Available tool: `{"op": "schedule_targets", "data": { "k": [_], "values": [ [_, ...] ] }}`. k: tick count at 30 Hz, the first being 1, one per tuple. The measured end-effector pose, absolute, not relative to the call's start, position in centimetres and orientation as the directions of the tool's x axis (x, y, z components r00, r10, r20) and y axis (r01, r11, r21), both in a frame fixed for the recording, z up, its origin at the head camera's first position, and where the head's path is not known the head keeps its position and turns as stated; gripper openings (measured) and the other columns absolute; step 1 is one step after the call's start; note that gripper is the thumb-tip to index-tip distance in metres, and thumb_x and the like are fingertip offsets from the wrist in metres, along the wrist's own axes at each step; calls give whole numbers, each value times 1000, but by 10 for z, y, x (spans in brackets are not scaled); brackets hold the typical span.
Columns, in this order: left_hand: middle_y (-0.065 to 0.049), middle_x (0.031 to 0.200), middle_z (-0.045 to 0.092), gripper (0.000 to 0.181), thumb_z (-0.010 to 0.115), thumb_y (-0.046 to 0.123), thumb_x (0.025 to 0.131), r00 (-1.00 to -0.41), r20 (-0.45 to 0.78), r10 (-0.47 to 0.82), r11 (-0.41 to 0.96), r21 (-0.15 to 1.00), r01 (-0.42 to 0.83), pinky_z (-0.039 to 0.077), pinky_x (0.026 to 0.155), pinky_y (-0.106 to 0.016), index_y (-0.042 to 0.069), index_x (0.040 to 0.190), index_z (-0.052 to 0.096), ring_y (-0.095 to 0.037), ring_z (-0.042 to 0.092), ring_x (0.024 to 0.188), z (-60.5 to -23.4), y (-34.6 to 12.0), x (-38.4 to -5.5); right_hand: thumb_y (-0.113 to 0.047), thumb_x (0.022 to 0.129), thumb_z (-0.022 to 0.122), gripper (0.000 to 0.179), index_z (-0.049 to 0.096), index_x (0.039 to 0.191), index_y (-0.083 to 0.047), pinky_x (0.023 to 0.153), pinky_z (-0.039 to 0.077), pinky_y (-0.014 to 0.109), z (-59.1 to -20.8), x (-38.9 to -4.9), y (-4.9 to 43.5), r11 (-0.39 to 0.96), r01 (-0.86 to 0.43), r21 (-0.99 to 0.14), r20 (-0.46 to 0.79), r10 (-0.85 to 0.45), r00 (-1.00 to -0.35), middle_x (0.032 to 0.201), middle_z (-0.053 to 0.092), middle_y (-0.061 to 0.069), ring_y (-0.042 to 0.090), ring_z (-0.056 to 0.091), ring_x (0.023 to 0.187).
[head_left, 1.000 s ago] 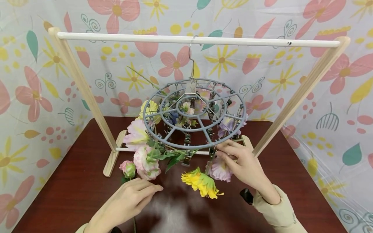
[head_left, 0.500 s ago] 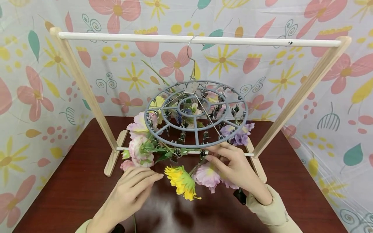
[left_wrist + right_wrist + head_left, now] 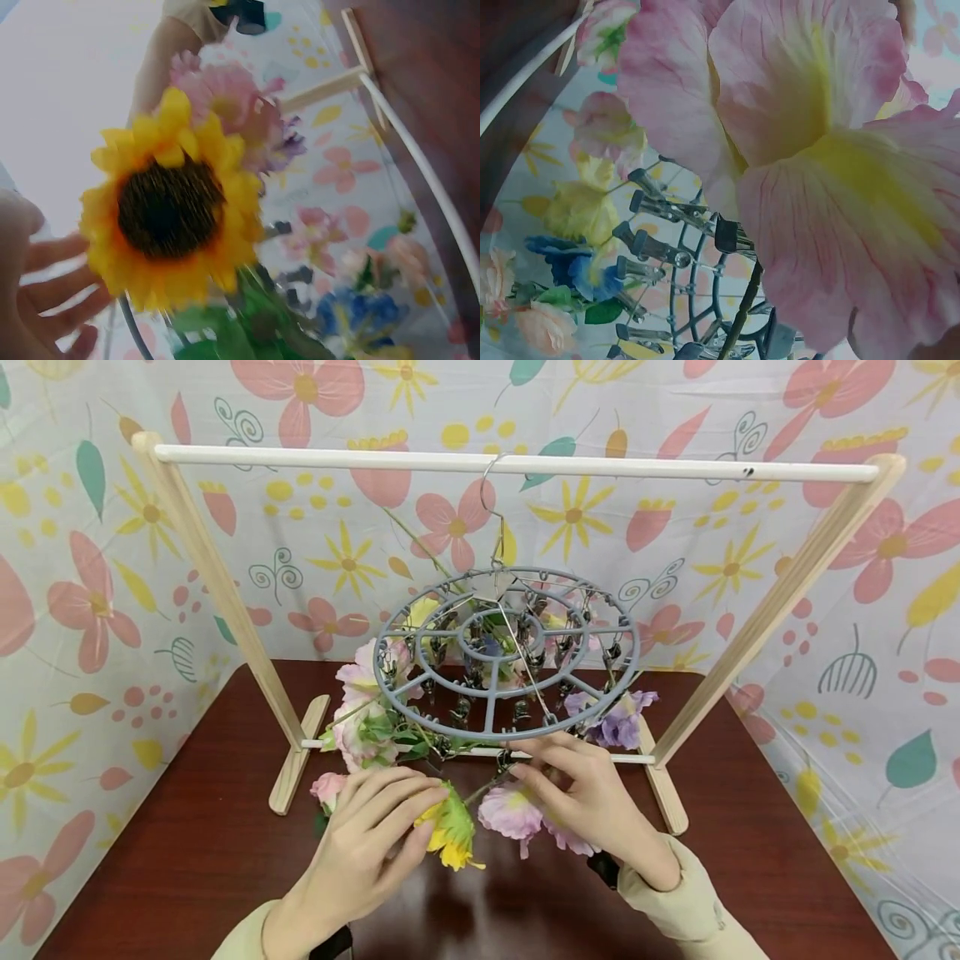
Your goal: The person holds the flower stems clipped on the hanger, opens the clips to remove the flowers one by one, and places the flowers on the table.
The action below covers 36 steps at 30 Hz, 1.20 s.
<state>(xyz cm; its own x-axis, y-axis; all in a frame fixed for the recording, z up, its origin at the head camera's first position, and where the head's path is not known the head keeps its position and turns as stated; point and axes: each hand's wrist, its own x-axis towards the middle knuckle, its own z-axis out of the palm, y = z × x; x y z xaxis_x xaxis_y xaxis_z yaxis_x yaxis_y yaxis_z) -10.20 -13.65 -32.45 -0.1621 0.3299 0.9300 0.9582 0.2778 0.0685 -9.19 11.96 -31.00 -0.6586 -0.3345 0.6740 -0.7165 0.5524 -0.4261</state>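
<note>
Wooden rack (image 3: pixel 787 597), standing on bench (image 3: pixel 180 835), flanks your work; floral backdrop (image 3: pixel 75 643) behind. Pink flower (image 3: pixel 512 814), below your right grip (image 3: pixel 581 789), blocks much of right wrist view; rosebud (image 3: pixel 327 787) and pale pink blossoms (image 3: pixel 362 739) near left grip (image 3: pixel 367 835). Round clip hanger (image 3: pixel 492 692), hooked over white rod (image 3: pixel 645 466), bears flowers beneath, purple flower (image 3: pixel 622 718) at right rim. Sunflower (image 3: pixel 453 835): below hanger's near rim, at your left fingertips, thumb and fingers apart. Right thumb and fingers: pinching clip (image 3: pixel 504 761).
</note>
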Motion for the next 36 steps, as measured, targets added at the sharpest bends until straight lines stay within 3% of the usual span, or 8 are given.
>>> {"op": "schedule_targets", "data": {
  "k": [6, 10, 15, 21, 29, 36],
  "values": [
    [0, 93, 71, 24, 52, 21, 98, -273, 896, 350, 403, 120, 908, 37, 82, -37, 11, 94, 74, -18, 62, 89, -320, -119, -97, -3, 80, 72, 19, 74, 99, -5, 69, 48, 14, -310, -92, 114, 552, -723, -415, 677, -344, -651, 103, 74, 8, 14, 70, 87],
    [2, 92, 71, 22, 54, 20, 96, -322, 869, 375, 444, 136, 886, 36, 83, -38, 13, 90, 74, -16, 61, 88, -319, -113, -97, -3, 80, 72, 24, 73, 104, -4, 78, 51, 15, -310, -92, 112, 544, -725, -422, 676, -344, -652, 104, 74, 8, 17, 71, 90],
    [4, 89, 70, 8, 66, 14, 86, -392, 818, 421, 504, 148, 851, 38, 83, -38, 14, 90, 73, -15, 61, 86, -319, -108, -98, -3, 83, 71, 22, 73, 104, -3, 66, 49, 12, -312, -92, 110, 528, -731, -432, 684, -337, -647, 101, 74, 10, 8, 66, 71],
    [8, 79, 71, 11, 78, 15, 77, -475, 760, 444, 594, 147, 791, 39, 80, -35, 16, 86, 72, -12, 62, 76, -320, -102, -97, -10, 88, 68, 18, 73, 103, -2, 55, 43, 10, -315, -94, 107, 524, -745, -413, 702, -338, -627, 98, 73, 11, 0, 52, 60],
    [6, 73, 70, 15, 84, 15, 71, -503, 750, 430, 674, 104, 732, 38, 78, -34, 16, 78, 71, -13, 58, 67, -318, -92, -96, -3, 82, 71, 24, 73, 106, -3, 81, 51, 16, -314, -94, 104, 533, -752, -387, 717, -338, -609, 104, 74, 9, 18, 70, 93],
    [5, 68, 68, 14, 81, 11, 72, -502, 747, 437, 706, 61, 706, 38, 76, -34, 15, 73, 68, -14, 57, 64, -317, -88, -96, -8, 86, 70, 19, 73, 104, -3, 74, 51, 18, -316, -96, 104, 550, -751, -365, 717, -348, -604, 102, 74, 8, 18, 70, 89]
  ]
}}
